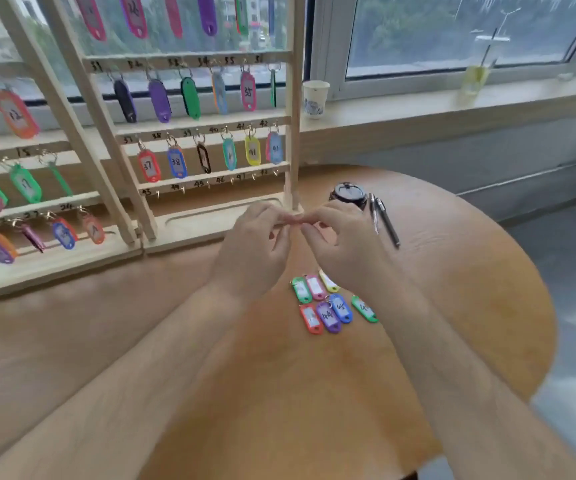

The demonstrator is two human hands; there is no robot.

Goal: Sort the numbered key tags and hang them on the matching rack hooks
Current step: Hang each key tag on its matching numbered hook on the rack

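Key tag (290, 220), small and pinkish, sits where both hands meet, mostly hidden by fingertips and blurred, so its number cannot be read; it is held above the table (279, 393), just in front of the right rack's base. The left hand (252, 244) pinches it from the left with curled fingers; the right hand (342, 244) pinches it from the right, likewise curled. The step in hand looks like readying one tag and its ring for hanging; the next move probably calls for reading the number, then slipping the ring over the matching bare hook.

Far left of the grip stands the left rack (54, 98), cut by the frame edge, so its tags cannot be counted whole. Up and left of the grip, the right rack (291, 133) carries six tags on the row marked from 31 and six on the row from 37 to 42; its lowest row, marked from 43, shows six bare hooks (208, 185) just above the grip. Below the grip, slightly right, lie seven loose tags (329, 317) in a cluster: two green, one pink, one yellow, one red, one purple, one blue. Above and right of the grip stands one paper cup (315, 98); close to the right hand, one dark round jar (347, 195) and two pens (387, 221); farthest right, one plastic cup (475, 76) with a straw.
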